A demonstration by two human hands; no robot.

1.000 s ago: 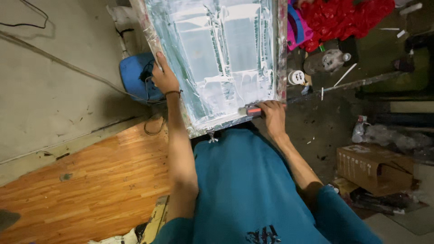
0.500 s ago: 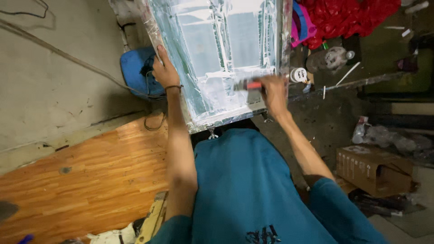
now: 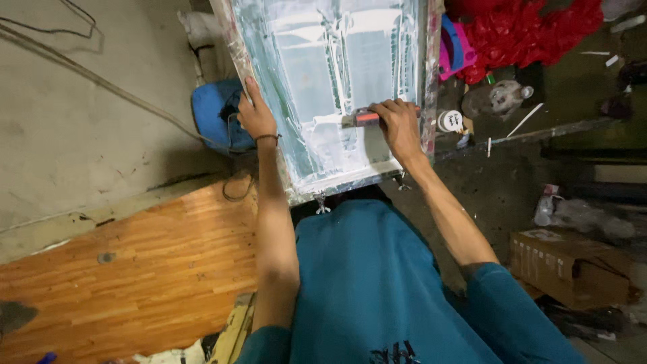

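Right hand (image 3: 397, 125) holds red squeegee (image 3: 367, 118) crosswise on the lengthwise screen frame (image 3: 263, 114).

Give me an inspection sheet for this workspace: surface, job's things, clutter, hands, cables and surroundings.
Surface: printing screen frame, mesh smeared with white ink.
Job's things: red-handled squeegee lying across the mesh.
Clutter: cardboard box, red plastic heap, small white tub, blue container.
Hands: left hand pressed on the frame's left edge; right hand closed on the squeegee.
Cables: thin cables run across the grey wall or floor at left.
Surroundings: wooden board, dark dirty floor.
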